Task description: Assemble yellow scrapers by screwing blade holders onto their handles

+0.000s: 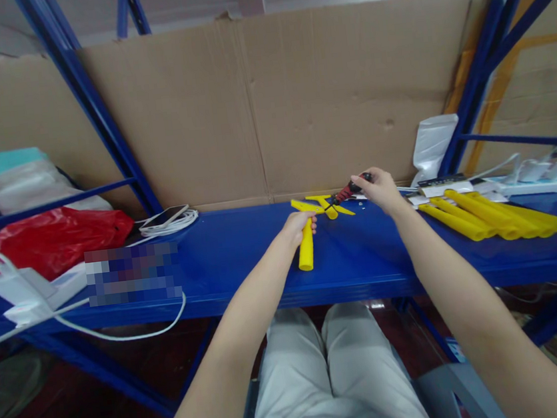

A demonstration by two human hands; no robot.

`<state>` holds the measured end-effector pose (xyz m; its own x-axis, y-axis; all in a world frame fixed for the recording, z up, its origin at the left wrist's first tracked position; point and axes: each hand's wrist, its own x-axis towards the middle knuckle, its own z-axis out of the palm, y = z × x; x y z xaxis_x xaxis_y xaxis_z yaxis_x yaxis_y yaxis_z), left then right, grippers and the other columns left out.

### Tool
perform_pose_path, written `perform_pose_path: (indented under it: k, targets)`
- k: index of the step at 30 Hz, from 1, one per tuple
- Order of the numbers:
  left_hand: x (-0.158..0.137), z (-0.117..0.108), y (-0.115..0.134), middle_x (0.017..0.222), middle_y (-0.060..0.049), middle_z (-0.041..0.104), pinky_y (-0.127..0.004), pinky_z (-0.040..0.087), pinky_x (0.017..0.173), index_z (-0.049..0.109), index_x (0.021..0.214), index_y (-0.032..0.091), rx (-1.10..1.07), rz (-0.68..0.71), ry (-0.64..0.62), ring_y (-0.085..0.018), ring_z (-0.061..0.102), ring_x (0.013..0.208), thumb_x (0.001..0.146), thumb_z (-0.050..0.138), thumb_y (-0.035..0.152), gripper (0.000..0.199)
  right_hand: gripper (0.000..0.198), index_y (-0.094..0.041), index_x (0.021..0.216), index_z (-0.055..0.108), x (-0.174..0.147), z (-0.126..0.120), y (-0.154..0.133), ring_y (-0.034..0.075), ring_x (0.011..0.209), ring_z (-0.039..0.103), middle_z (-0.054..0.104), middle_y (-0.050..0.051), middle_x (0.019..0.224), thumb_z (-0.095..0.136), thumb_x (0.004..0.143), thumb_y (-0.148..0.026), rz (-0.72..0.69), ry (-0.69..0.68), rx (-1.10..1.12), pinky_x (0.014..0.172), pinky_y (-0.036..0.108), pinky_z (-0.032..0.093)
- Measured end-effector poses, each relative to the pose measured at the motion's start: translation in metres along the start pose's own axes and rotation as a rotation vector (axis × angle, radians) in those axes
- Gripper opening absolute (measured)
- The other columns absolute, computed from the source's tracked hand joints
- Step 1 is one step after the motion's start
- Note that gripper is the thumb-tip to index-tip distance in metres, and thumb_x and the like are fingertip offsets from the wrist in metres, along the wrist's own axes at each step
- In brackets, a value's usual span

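Observation:
My left hand (301,227) is closed around a yellow tube (306,254) whose near end points toward me on the blue shelf. Yellow blade-like pieces (303,205) show just beyond those fingers, and the join with the tube is partly covered by them. In my right hand (377,189) is a screwdriver (343,194) with a red and black handle. Its thin dark shaft slants down to the left, its tip close to the yellow pieces by my left fingers. Whether the tip touches a screw is too small to tell.
Several yellow tubes (480,213) lie side by side at the right. A white power strip (537,185) stands behind them. Coiled white cable (172,222) and a red plastic bag (63,237) are at the left. Cardboard (316,97) walls the back, between blue metal posts (97,115).

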<state>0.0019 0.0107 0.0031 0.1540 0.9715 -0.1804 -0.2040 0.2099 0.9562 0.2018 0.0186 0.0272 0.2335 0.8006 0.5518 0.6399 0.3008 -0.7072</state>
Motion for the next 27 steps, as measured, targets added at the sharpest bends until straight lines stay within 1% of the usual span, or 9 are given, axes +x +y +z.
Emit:
perform_pose_path:
  k: [3,6,9,12,14,17,22,27]
  targets:
    - [0.003,-0.002,-0.001,0.045,0.005,0.044,-0.016,0.028,0.034,0.046,0.066,0.015,0.003,-0.011,0.005,-0.004,0.036,0.031,0.079,0.054,0.005,0.018,0.045,-0.016,0.101,0.056,0.008,0.002,0.01,0.013,0.062,0.056,0.059,0.004,0.074,0.047,0.082,-0.056,0.005,0.108,0.097,0.056,0.023,0.044]
    - [0.011,-0.005,-0.004,0.045,0.005,0.044,-0.018,0.03,0.036,0.047,0.068,0.015,0.036,-0.006,0.003,-0.005,0.038,0.033,0.08,0.052,0.006,0.017,0.052,-0.017,0.104,0.053,0.014,-0.001,0.017,0.014,0.061,0.056,0.06,0.005,0.076,0.042,0.081,-0.062,0.027,0.213,0.195,0.054,0.025,0.044]
    - [0.022,-0.008,-0.01,0.047,0.002,0.046,-0.022,0.035,0.043,0.051,0.073,0.014,0.09,0.047,-0.02,-0.008,0.043,0.04,0.082,0.054,0.01,0.011,0.05,-0.019,0.097,0.053,0.016,-0.004,0.018,0.012,0.054,0.053,0.056,0.001,0.067,0.043,0.08,-0.064,0.024,0.329,0.351,0.049,0.025,0.042]
    - [0.033,-0.009,-0.017,0.051,-0.002,0.05,-0.027,0.039,0.052,0.055,0.081,0.013,0.099,0.069,-0.03,-0.012,0.05,0.052,0.083,0.058,0.015,0.005,0.044,-0.021,0.082,0.051,0.015,-0.005,0.013,0.009,0.041,0.041,0.047,-0.005,0.055,0.053,0.073,-0.064,-0.019,0.401,0.585,0.04,0.024,0.036]
    - [0.039,-0.01,-0.02,0.054,-0.004,0.053,-0.029,0.04,0.056,0.056,0.084,0.012,0.104,0.079,-0.039,-0.014,0.052,0.059,0.084,0.058,0.019,0.007,0.043,-0.022,0.074,0.048,0.013,-0.004,0.009,0.007,0.037,0.034,0.042,-0.007,0.051,0.061,0.068,-0.062,-0.038,0.402,0.716,0.036,0.023,0.032]
    - [0.045,-0.011,-0.022,0.055,-0.005,0.054,-0.03,0.04,0.058,0.057,0.086,0.012,0.11,0.092,-0.052,-0.016,0.053,0.063,0.084,0.06,0.024,0.012,0.043,-0.022,0.068,0.046,0.01,-0.004,0.004,0.005,0.035,0.03,0.04,-0.008,0.048,0.067,0.063,-0.059,-0.045,0.366,0.82,0.033,0.022,0.03]
    - [0.051,-0.013,-0.025,0.053,-0.003,0.051,-0.03,0.039,0.056,0.057,0.083,0.012,0.12,0.104,-0.06,-0.015,0.051,0.059,0.082,0.063,0.025,0.014,0.041,-0.022,0.069,0.047,0.009,-0.003,0.003,0.005,0.036,0.033,0.043,-0.007,0.051,0.069,0.063,-0.055,-0.039,0.323,0.855,0.034,0.021,0.029]
    - [0.055,-0.013,-0.027,0.051,-0.002,0.049,-0.029,0.039,0.055,0.056,0.081,0.013,0.126,0.112,-0.059,-0.014,0.05,0.057,0.082,0.063,0.023,0.013,0.04,-0.022,0.07,0.046,0.008,-0.002,0.002,0.004,0.035,0.031,0.044,-0.008,0.051,0.07,0.063,-0.053,-0.044,0.293,0.868,0.032,0.021,0.027]
